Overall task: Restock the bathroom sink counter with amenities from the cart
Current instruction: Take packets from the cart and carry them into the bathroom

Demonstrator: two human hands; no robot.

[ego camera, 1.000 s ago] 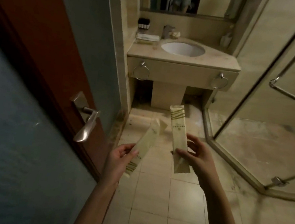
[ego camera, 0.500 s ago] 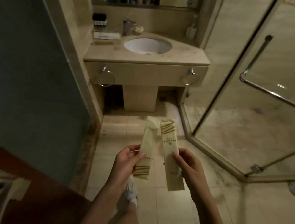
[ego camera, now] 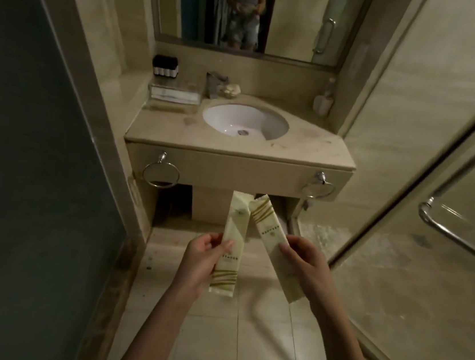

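I hold two long cream amenity packets with gold stripes in front of me. My left hand [ego camera: 201, 260] pinches the left packet [ego camera: 233, 233], which stands nearly upright with its stripes at the bottom. My right hand [ego camera: 307, 267] grips the right packet [ego camera: 271, 235], tilted left so the two tops touch. Ahead stands the beige sink counter [ego camera: 309, 146] with a white basin [ego camera: 245, 121]. At its back left lie a clear tray [ego camera: 175, 94] and a rack of small dark-capped bottles [ego camera: 165, 66].
A faucet [ego camera: 214, 82] stands behind the basin and a white holder [ego camera: 323, 102] sits at the back right corner. Two towel rings [ego camera: 161, 172] hang on the counter front. A glass shower door [ego camera: 439, 234] with a metal handle lies to the right, a dark wall to the left.
I have walked through the doorway into the bathroom, so the counter is nearer and centred. The two packets have come together until their tops touch. The door is out of view.
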